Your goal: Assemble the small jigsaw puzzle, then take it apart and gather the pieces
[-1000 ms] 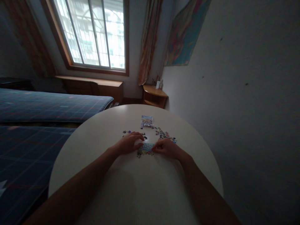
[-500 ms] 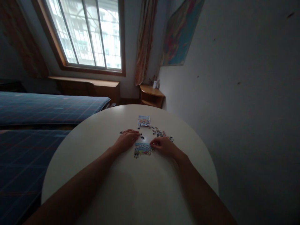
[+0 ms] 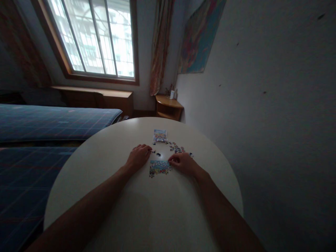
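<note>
A partly joined jigsaw puzzle (image 3: 159, 167) lies on the round white table, its lower and right edges uneven. My right hand (image 3: 183, 163) is closed in a pinch at its upper right corner, on what looks like a puzzle piece, mostly covered by the fingers. Left of and beyond the puzzle, my left hand (image 3: 139, 154) rests low over the table, its fingers bent together with a small puzzle piece (image 3: 153, 151) at the tips. A dark loose piece (image 3: 158, 154) lies between the hands. Farther right is a scatter of loose pieces (image 3: 176, 147).
A printed picture card or packet (image 3: 160, 135) lies beyond the pieces. The round table (image 3: 105, 147) stands close to the wall (image 3: 262, 122) on the right. Mattresses with a blue check (image 3: 57, 120) are at the left; a corner shelf (image 3: 169, 102) stands behind.
My left hand has drawn back to the left, and the small piece by its fingertips has shifted the same way. My right hand stays at the puzzle's corner.
</note>
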`<action>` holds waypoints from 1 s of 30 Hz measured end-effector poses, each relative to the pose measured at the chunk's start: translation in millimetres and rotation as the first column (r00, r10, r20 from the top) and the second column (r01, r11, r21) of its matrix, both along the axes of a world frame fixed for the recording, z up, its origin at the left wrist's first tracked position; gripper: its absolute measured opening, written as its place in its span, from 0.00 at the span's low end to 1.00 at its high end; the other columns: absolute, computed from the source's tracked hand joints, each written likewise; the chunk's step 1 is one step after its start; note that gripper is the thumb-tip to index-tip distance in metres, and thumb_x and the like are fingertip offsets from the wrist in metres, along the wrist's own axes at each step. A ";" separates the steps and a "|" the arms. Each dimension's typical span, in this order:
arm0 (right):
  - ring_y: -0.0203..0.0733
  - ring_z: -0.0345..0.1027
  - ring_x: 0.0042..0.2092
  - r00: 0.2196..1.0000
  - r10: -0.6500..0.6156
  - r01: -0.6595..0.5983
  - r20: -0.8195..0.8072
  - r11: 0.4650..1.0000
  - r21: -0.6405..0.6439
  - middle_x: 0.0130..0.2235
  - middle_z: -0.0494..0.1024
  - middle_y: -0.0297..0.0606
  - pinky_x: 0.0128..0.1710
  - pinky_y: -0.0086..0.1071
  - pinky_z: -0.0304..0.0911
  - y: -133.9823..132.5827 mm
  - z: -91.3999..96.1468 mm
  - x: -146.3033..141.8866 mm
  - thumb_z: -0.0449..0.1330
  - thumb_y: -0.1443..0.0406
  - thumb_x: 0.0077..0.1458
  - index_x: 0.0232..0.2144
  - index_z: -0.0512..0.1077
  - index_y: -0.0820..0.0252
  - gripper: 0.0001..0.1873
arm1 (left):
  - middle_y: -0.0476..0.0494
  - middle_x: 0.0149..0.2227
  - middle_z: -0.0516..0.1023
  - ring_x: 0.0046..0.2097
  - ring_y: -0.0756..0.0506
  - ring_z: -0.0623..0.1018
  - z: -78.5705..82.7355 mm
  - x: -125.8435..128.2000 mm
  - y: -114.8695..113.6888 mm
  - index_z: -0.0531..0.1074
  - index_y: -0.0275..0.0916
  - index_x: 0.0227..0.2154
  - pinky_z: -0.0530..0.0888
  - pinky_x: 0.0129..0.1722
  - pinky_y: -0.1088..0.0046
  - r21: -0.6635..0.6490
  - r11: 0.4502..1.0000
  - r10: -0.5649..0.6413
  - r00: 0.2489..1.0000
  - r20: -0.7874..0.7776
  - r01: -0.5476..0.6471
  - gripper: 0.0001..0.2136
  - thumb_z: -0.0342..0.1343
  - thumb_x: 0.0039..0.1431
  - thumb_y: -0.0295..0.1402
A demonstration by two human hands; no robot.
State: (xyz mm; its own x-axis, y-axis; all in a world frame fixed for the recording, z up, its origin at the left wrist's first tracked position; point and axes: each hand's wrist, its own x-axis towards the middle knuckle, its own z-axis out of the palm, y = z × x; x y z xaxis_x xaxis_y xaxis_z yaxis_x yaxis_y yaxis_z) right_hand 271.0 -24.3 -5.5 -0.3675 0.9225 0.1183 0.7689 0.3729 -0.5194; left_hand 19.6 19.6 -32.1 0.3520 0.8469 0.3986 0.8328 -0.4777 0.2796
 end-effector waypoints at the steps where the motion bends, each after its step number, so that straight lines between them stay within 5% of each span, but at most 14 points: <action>1: 0.34 0.66 0.29 1.000 -0.006 0.006 0.001 1.000 0.007 0.28 0.78 0.36 0.31 0.28 0.57 0.6 -0.6 0.3 0.61 0.65 0.55 0.36 0.80 0.59 0.09 | 0.43 0.43 0.78 0.46 0.40 0.75 -0.7 -0.7 0.0 0.75 0.43 0.40 0.71 0.49 0.61 0.003 1.000 0.009 1.000 -0.001 -0.009 0.09 0.51 0.62 0.30; 7: 0.36 0.68 0.32 1.000 -0.030 0.030 -0.003 0.996 0.088 0.33 0.78 0.38 0.36 0.30 0.60 4.8 -2.1 -0.4 0.61 0.65 0.56 0.38 0.79 0.60 0.09 | 0.42 0.45 0.78 0.48 0.40 0.74 -5.9 -6.5 0.4 0.76 0.43 0.40 0.70 0.51 0.59 0.022 0.999 0.031 1.000 0.006 -0.031 0.11 0.48 0.63 0.30; 14: 0.42 0.70 0.43 1.000 -0.023 0.020 0.019 0.988 0.151 0.45 0.77 0.46 0.48 0.37 0.61 10.4 -7.5 -5.4 0.59 0.65 0.58 0.43 0.77 0.62 0.12 | 0.46 0.54 0.75 0.55 0.42 0.70 -8.1 -5.3 -2.4 0.74 0.43 0.51 0.65 0.58 0.60 0.003 0.965 -0.263 0.965 -0.005 0.263 0.17 0.45 0.64 0.27; 23: 0.54 0.55 0.61 0.935 -0.279 0.248 0.219 0.955 0.162 0.62 0.66 0.45 0.58 0.49 0.52 19.0 -14.2 -0.6 0.53 0.58 0.62 0.59 0.68 0.56 0.24 | 0.44 0.48 0.78 0.52 0.41 0.72 -3.6 -7.9 -10.9 0.76 0.42 0.44 0.67 0.56 0.59 0.030 0.985 -0.169 0.985 -0.043 0.170 0.12 0.50 0.62 0.28; 30: 0.49 0.55 0.62 0.935 -0.283 0.253 0.212 0.954 0.160 0.61 0.68 0.40 0.60 0.46 0.48 20.0 -18.3 1.9 0.52 0.56 0.62 0.55 0.71 0.53 0.22 | 0.44 0.52 0.75 0.55 0.41 0.71 -7.3 -8.6 -8.8 0.74 0.43 0.48 0.66 0.57 0.59 -0.017 0.989 -0.146 0.989 -0.030 0.146 0.13 0.50 0.62 0.29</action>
